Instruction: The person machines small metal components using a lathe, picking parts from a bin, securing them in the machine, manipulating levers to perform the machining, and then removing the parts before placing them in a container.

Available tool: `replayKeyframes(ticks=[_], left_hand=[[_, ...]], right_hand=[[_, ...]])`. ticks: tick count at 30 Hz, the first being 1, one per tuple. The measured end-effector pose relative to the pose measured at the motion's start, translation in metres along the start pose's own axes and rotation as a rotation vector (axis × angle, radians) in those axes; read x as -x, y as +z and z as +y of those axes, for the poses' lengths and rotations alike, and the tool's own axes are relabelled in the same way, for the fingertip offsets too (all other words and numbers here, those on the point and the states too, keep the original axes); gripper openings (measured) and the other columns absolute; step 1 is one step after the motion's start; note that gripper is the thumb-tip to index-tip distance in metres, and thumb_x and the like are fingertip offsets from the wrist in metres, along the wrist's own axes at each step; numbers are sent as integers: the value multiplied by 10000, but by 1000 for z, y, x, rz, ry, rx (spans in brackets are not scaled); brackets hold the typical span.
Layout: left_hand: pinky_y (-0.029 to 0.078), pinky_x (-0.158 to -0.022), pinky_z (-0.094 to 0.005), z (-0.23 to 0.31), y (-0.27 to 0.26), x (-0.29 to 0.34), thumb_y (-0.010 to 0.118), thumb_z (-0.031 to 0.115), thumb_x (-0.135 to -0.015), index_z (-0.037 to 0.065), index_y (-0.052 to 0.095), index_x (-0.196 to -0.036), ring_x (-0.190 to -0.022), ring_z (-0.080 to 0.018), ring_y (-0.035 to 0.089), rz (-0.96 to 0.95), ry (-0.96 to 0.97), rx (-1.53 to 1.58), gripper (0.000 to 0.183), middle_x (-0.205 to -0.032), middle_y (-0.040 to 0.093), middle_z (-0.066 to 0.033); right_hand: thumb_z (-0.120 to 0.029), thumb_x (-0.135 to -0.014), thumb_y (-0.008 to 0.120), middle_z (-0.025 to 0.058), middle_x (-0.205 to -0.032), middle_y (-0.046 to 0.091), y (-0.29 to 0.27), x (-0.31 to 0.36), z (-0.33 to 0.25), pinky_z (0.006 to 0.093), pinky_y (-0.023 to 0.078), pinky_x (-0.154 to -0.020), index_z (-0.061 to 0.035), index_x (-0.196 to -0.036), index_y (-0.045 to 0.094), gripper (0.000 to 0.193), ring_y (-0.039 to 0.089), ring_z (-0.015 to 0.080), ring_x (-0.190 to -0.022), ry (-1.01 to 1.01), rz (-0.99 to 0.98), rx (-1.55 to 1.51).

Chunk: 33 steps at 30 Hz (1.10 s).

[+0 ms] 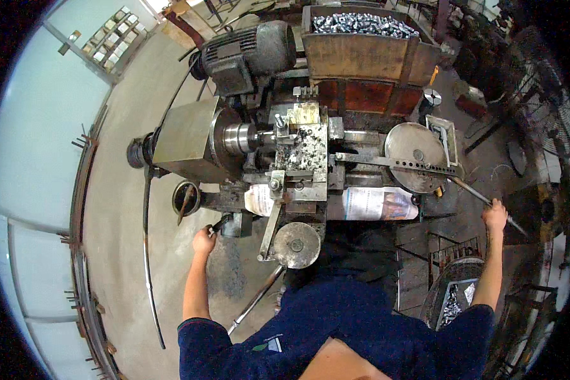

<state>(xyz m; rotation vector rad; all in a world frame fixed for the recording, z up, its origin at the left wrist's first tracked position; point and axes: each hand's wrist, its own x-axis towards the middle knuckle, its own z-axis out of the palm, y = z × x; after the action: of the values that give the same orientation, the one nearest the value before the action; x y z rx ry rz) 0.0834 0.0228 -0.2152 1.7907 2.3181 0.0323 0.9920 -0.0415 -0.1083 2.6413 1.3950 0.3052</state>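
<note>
The lathe (307, 193) stands ahead of you, between your two grips. From here, I judge, a sudden pull from either side could jolt it, and dirt in its sliding parts could make it bind. It looks heavily used, its metal scuffed and dark with grime. Its boxy headstock (183, 130) lies ahead of your left grip; a flat steel disc (413, 142) sits inward and ahead of your right. Your right hand (495, 216) grasps the long metal lever (472, 190) reaching toward that disc; a slipping palm could let it swing. Your left hand (204, 242) grasps a short black handle (221, 223), though its far fingers are hidden. Small chips (297, 149) litter the carriage top, between and beyond both hands.
</note>
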Motion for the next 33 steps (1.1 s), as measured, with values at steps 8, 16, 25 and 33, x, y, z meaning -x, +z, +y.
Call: replayKeyframes(ticks=[8,16,25,33], left_hand=[[525,-527,-316,-49,-4,96,638,120,-731,-37,586,-1062,-613,-204,623,-380,-420,461,371,-818,645,-147],[517,-502,-299,-49,30,102,617,93,-759,-75,555,-1085,-586,-186,617,-436,-386,636,372,-862,641,-167],[489,-528,-300,-2,23,52,629,142,-763,-53,559,-1071,-547,-169,609,-371,-213,499,370,-817,644,-159],[492,-643,-347,-28,7,17,623,223,-762,-37,572,-1069,-720,-265,634,-121,-129,372,406,-839,644,-184]], right_hand=[[-156,-562,608,266,-828,583,-14,162,-40,455,456,-690,-18,-1067,552,527,572,411,-781,61,-104,-264],[-179,-552,587,209,-637,573,-43,219,-91,482,433,-587,-59,-884,524,358,557,420,-619,127,-242,-443],[-233,-583,567,236,-715,588,-44,214,-98,486,438,-667,-60,-851,583,319,561,429,-730,209,-270,-421],[-345,-651,610,136,-803,614,16,113,-7,435,483,-679,-91,-863,616,331,599,326,-767,62,-126,15]])
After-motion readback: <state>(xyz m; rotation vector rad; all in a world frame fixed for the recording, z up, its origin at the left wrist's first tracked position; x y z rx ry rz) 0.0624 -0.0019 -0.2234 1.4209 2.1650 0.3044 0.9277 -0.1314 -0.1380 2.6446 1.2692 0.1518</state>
